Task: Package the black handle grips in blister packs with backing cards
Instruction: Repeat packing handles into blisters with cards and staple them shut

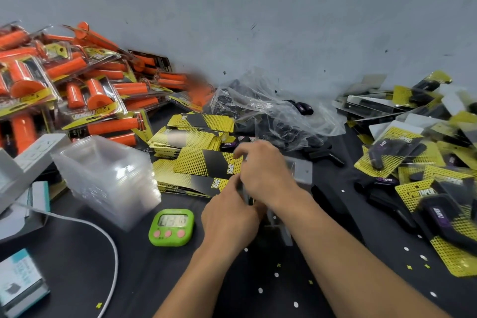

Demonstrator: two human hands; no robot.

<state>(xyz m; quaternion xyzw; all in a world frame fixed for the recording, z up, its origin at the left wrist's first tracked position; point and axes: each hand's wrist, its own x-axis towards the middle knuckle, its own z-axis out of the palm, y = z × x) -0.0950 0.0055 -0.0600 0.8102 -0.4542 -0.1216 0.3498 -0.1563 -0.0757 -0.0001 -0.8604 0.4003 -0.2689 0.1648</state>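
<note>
Blister pack (300,171), clear and blurred, lies between both hands over the tabletop (77,266). Left hand (229,217) and right hand (265,173) curl fingers around it, beside the yellow backing cards (196,162).

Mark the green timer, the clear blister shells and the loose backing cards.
green timer (172,220): head view, its display.
clear blister shells (111,178): head view, stack's near side.
backing cards (191,162): head view, top card's yellow print.
</note>
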